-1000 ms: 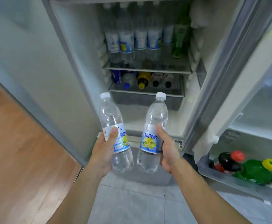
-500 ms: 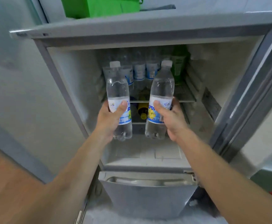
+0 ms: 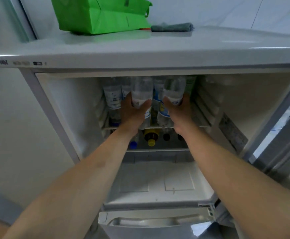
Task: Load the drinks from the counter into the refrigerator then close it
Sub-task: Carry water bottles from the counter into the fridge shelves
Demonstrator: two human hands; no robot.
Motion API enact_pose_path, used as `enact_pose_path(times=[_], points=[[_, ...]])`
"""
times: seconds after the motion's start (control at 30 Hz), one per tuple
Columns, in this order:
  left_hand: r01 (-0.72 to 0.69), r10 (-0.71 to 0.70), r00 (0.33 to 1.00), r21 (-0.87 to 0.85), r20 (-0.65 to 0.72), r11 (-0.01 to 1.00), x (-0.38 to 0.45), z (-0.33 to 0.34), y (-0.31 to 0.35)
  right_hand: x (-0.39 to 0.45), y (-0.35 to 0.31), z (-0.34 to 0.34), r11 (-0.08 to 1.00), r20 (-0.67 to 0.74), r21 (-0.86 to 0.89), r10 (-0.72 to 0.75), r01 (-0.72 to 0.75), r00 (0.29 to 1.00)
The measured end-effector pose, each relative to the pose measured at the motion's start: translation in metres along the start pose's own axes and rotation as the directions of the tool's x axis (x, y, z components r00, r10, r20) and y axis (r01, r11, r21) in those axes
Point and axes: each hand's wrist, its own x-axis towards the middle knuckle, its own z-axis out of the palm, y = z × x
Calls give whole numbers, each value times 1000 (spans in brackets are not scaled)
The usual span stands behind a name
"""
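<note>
1. Both bottles have moved from in front of the fridge (image 3: 58, 107) onto its upper shelf (image 3: 202, 125), near the front edge.
2. Left hand (image 3: 133, 112) grips the left bottle (image 3: 141, 94); right hand (image 3: 178, 110) grips the right bottle (image 3: 173, 91).
3. Release looks next; door not yet closed.

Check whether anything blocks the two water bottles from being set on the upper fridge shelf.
Nothing visible blocks them. The left hand and right hand each hold a water bottle upright at the front of the upper shelf. Other bottles stand behind and beside, limiting how deep they go.
</note>
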Motion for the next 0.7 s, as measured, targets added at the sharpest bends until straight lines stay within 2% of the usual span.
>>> enact_pose_path(times=[0.17, 0.4, 0.53, 0.63, 0.7], points=[[-60, 60, 998, 53, 7, 997, 18, 17, -5, 14, 2, 13, 1000, 26, -2, -23, 23, 999], [-174, 222, 968, 324, -117, 930, 10, 31, -17, 29, 10, 19, 998, 76, -20, -58, 60, 995], [-183, 252, 963, 453, -96, 873, 5, 26, -25, 24, 17, 5, 976, 151, -200, -61, 91, 987], [-150, 204, 978, 505, -52, 850, 10, 19, -27, 18, 30, -6, 871, 166, -473, -55, 129, 985], [-147, 197, 980, 516, -43, 844, 12, 19, -28, 18, 35, -8, 802, 118, -591, -17, 84, 993]])
